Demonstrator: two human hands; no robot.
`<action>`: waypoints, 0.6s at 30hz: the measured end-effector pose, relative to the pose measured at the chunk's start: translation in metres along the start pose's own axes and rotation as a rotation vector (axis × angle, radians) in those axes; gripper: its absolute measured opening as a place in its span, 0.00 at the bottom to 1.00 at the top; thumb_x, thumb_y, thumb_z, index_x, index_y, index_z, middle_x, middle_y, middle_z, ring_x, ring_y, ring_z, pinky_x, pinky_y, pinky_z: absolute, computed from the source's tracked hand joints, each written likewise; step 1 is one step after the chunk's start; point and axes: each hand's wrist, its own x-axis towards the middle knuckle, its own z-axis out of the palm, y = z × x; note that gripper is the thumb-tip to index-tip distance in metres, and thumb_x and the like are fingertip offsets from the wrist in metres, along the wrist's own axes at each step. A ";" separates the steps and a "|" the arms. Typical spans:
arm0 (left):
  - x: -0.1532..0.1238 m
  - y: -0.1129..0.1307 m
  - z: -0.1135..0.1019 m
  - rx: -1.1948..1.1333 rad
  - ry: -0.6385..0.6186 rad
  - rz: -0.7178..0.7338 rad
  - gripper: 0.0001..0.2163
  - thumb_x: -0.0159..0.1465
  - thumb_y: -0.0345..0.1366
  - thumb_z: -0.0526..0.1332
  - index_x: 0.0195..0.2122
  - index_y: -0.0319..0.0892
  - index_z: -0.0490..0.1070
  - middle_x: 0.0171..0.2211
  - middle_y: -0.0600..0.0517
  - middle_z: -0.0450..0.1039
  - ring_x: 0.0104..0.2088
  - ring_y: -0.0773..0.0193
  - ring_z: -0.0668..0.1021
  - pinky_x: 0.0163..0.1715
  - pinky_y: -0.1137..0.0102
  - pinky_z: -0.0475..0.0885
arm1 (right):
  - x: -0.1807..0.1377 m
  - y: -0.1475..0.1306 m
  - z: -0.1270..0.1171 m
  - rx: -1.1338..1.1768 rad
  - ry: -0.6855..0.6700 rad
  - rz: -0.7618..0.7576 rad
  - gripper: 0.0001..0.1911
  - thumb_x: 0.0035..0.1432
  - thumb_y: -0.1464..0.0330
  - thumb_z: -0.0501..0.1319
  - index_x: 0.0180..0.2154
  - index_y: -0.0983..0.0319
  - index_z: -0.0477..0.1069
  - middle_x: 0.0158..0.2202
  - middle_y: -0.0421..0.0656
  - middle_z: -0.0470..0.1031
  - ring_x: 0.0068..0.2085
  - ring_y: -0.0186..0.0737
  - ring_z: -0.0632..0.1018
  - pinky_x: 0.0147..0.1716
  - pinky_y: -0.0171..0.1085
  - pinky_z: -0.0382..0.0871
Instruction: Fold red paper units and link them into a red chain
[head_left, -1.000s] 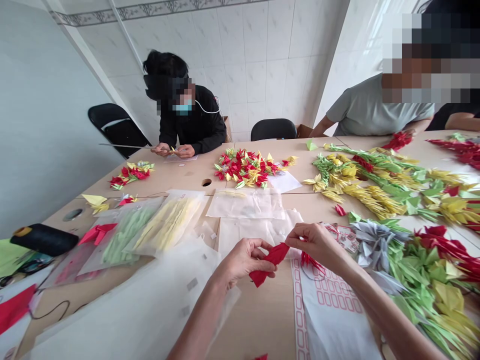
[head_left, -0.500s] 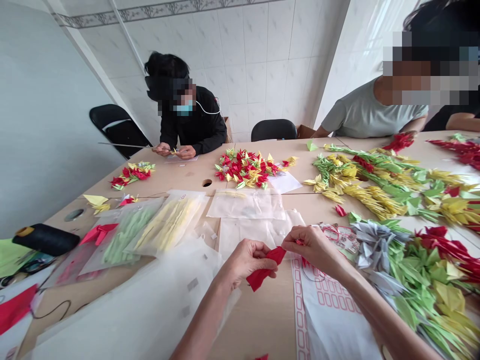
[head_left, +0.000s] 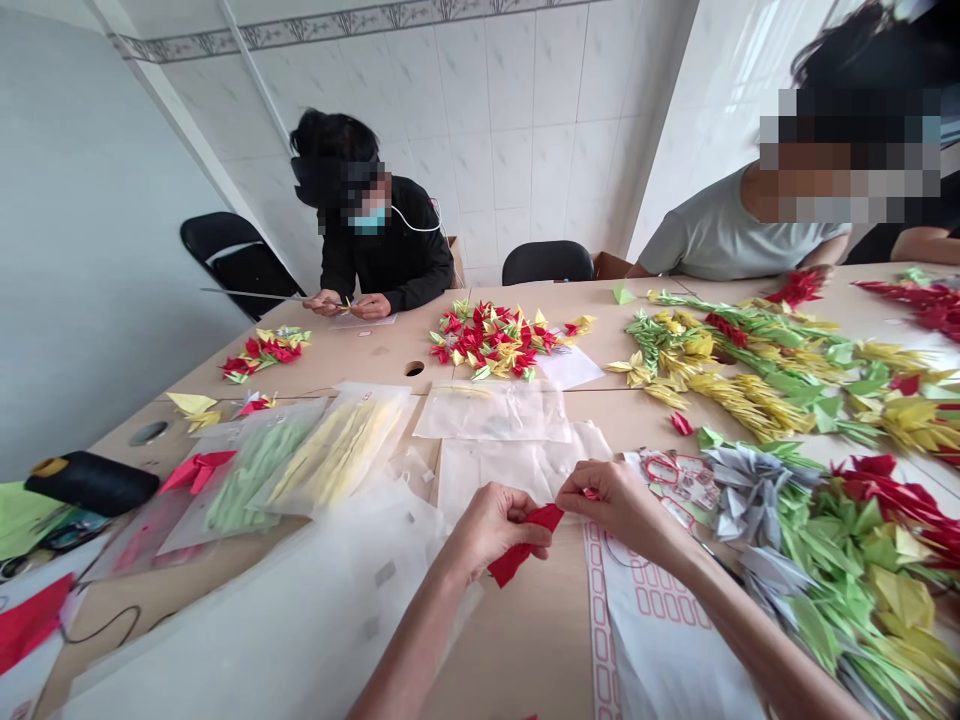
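Observation:
Above the table in the head view, a piece of folded red paper [head_left: 517, 560] is gripped by my left hand [head_left: 495, 530]. My left thumb presses on top of it and the fingers curl round behind. At its upper right end, my right hand [head_left: 600, 495] is closed in a pinch on the same paper. A bit of red shows between the right fingers; whether it belongs to that piece I cannot tell. Under my right forearm lies a white plastic bag [head_left: 675, 640] with red print.
Clear bags of yellow strips [head_left: 337, 445] and green strips [head_left: 259, 480] lie left, near a black thread spool [head_left: 94, 482]. Folded paper flowers [head_left: 487, 335] are heaped mid-table. Paper bundles [head_left: 832, 540] cover the right side. Two people [head_left: 390, 240] [head_left: 735, 220] sit across.
Both hands have shifted slightly left with the red paper between them. My right hand has also dipped a little. My hold looks the same.

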 end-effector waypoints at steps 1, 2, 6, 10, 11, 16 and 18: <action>0.001 -0.002 -0.001 0.018 -0.004 -0.001 0.06 0.49 0.33 0.63 0.27 0.36 0.71 0.24 0.48 0.76 0.25 0.64 0.76 0.24 0.74 0.63 | 0.000 0.001 0.001 -0.004 -0.003 -0.005 0.09 0.54 0.70 0.58 0.27 0.61 0.77 0.27 0.41 0.75 0.28 0.34 0.72 0.29 0.32 0.61; 0.002 -0.003 -0.002 0.043 -0.007 0.001 0.06 0.49 0.33 0.62 0.28 0.36 0.71 0.25 0.48 0.76 0.26 0.64 0.76 0.24 0.74 0.63 | 0.000 0.001 0.002 -0.011 -0.009 -0.015 0.09 0.55 0.70 0.58 0.27 0.61 0.77 0.28 0.41 0.75 0.28 0.34 0.73 0.30 0.32 0.61; 0.002 -0.006 -0.009 0.153 0.014 0.024 0.07 0.48 0.33 0.63 0.28 0.38 0.69 0.26 0.50 0.74 0.28 0.63 0.76 0.25 0.74 0.64 | -0.004 0.004 0.004 -0.065 -0.066 -0.094 0.11 0.54 0.71 0.60 0.39 0.58 0.76 0.35 0.43 0.75 0.36 0.38 0.74 0.37 0.35 0.65; -0.003 -0.003 -0.015 0.221 0.023 0.018 0.06 0.48 0.32 0.62 0.26 0.39 0.67 0.24 0.51 0.74 0.28 0.62 0.76 0.26 0.73 0.64 | -0.009 0.006 0.002 -0.100 -0.111 -0.196 0.28 0.53 0.75 0.57 0.56 0.55 0.63 0.50 0.46 0.71 0.49 0.42 0.72 0.47 0.40 0.65; -0.004 -0.002 -0.016 0.237 0.018 0.012 0.05 0.48 0.32 0.62 0.25 0.39 0.66 0.23 0.51 0.73 0.27 0.62 0.76 0.26 0.73 0.64 | -0.010 0.007 0.000 -0.106 -0.121 -0.210 0.30 0.52 0.76 0.57 0.57 0.54 0.60 0.53 0.46 0.69 0.51 0.43 0.71 0.48 0.40 0.65; -0.010 0.003 -0.015 0.326 -0.002 -0.021 0.06 0.49 0.35 0.61 0.21 0.39 0.65 0.21 0.52 0.72 0.24 0.62 0.75 0.22 0.73 0.62 | -0.010 0.015 -0.012 -0.227 -0.110 -0.089 0.37 0.49 0.72 0.61 0.60 0.56 0.55 0.59 0.48 0.62 0.57 0.49 0.66 0.52 0.45 0.62; -0.010 0.004 -0.011 0.384 0.003 -0.033 0.06 0.50 0.36 0.61 0.22 0.39 0.67 0.21 0.52 0.73 0.24 0.62 0.75 0.21 0.74 0.61 | -0.009 0.019 -0.011 -0.298 -0.121 0.025 0.35 0.48 0.71 0.63 0.59 0.59 0.58 0.56 0.50 0.65 0.56 0.51 0.66 0.53 0.46 0.61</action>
